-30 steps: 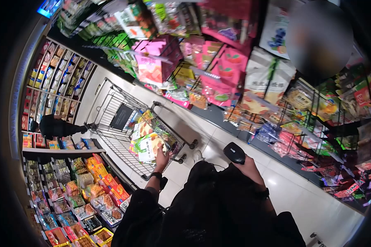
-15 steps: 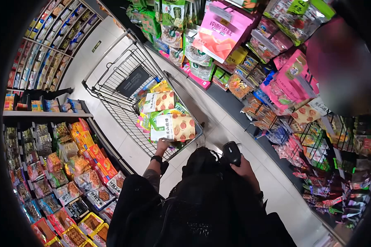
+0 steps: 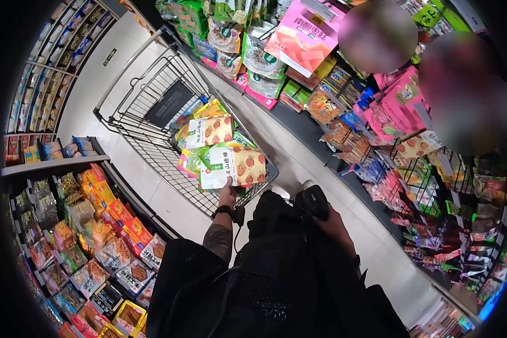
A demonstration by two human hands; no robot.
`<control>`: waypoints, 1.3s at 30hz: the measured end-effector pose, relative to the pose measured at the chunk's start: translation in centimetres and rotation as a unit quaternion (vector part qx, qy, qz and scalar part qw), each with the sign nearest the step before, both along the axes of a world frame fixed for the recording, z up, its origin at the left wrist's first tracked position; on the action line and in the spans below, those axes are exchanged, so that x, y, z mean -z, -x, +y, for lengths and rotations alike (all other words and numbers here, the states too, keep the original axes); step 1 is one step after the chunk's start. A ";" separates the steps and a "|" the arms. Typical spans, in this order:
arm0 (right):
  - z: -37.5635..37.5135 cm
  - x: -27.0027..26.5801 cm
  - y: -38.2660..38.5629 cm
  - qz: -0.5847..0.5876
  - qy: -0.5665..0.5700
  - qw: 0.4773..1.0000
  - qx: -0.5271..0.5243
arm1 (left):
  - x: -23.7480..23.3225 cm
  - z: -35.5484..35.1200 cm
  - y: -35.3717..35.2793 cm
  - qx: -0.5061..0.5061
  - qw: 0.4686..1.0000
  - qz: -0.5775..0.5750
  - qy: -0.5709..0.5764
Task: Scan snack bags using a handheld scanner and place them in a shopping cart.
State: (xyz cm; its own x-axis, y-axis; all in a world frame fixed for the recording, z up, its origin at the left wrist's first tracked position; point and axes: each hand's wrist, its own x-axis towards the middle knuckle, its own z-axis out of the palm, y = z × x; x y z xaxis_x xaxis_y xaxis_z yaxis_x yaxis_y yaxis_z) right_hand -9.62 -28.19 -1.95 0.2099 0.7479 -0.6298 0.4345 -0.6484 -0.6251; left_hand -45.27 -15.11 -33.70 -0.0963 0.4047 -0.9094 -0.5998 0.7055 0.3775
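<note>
My left hand [image 3: 227, 195], with a dark band on its wrist, reaches over the near end of a metal shopping cart [image 3: 136, 147]. Its fingers are closed at the lower edge of a white and cream snack bag [image 3: 247, 167] printed with reddish round slices. A matching snack bag [image 3: 217, 131] lies behind it, among yellow, green and pink packets. To the right, my right hand [image 3: 333, 224] is wrapped round a black handheld device [image 3: 313, 203], held out in front of my body. My dark clothing and a black bag cover the bottom middle.
Packaged snacks fill a low display [image 3: 90, 236] on the left. Hanging bags cover the dark rack [image 3: 298, 127] along the right, with a big pink package [image 3: 305, 36] sticking out. Pale floor tiles [image 3: 177, 208] run between them. Two blurred patches hide part of the upper right.
The cart and its bags have shifted slightly left and up in view. My left hand has slid right along the bag's lower edge. The right hand still holds the device.
</note>
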 end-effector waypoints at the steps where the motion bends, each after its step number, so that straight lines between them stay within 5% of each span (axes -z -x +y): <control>1: -0.1 -0.3 0.0 -0.003 0.003 1.000 0.003 | 0.2 0.0 -0.3 -0.004 1.000 0.003 -0.002; 5: -0.5 -0.9 -0.6 0.003 -0.008 1.000 0.001 | -5.5 1.4 -4.5 -0.157 0.987 0.026 -0.032; 8: -1.5 0.0 -1.4 0.017 -0.032 0.999 0.021 | -2.8 1.3 -4.3 -0.048 0.995 0.087 -0.026; 11: -2.9 1.9 -3.0 0.039 -0.067 0.997 0.020 | -2.0 1.4 -4.3 0.034 0.982 0.010 -0.187; 12: -3.5 2.9 -3.8 0.040 -0.074 0.996 0.007 | -4.1 1.5 -4.9 0.135 0.971 0.130 -0.149; 13: -4.0 3.2 -5.0 0.036 -0.081 0.996 -0.003 | -3.9 1.5 -5.8 0.188 0.906 0.288 -0.246; 14: -3.9 1.7 -5.6 0.012 -0.075 0.997 -0.010 | 1.8 2.1 -4.2 0.183 0.917 0.281 -0.218; 15: -4.0 1.3 -6.2 0.001 -0.089 0.996 0.005 | 0.7 3.1 -5.5 0.186 0.882 0.397 -0.171; 16: -3.7 -0.8 -7.4 0.038 -0.056 0.998 0.004 | -4.0 2.9 -8.2 0.186 0.852 0.417 -0.258; 18: -5.7 1.6 -9.9 0.037 -0.103 0.994 -0.006 | -4.6 3.8 -9.6 0.096 0.837 0.409 -0.351; 19: -6.8 2.3 -11.3 0.020 -0.124 0.992 -0.020 | -6.6 3.7 -10.1 0.131 0.827 0.455 -0.303; 23: -9.7 0.0 -18.6 0.045 -0.094 0.995 0.013 | -21.4 1.3 -17.3 0.159 0.685 0.582 -0.409; 28: -13.3 2.2 -25.7 0.004 -0.161 0.976 0.145 | -33.8 0.4 -23.8 0.146 0.666 0.505 -0.529; 31: -14.5 0.5 -28.5 0.066 -0.198 0.953 0.220 | -43.0 -1.9 -31.3 0.110 0.706 0.423 -0.558; 35: -15.4 -1.1 -30.2 0.171 -0.250 0.920 0.249 | -42.5 0.5 -34.4 0.052 0.823 0.009 -0.565; 37: -15.8 -5.9 -30.9 0.223 -0.221 0.915 0.252 | -41.9 0.7 -37.7 0.151 0.739 -0.312 -0.578; 39: -16.8 -7.5 -31.3 0.256 -0.259 0.897 0.248 | -43.0 -0.8 -43.7 0.231 0.659 -0.439 -0.565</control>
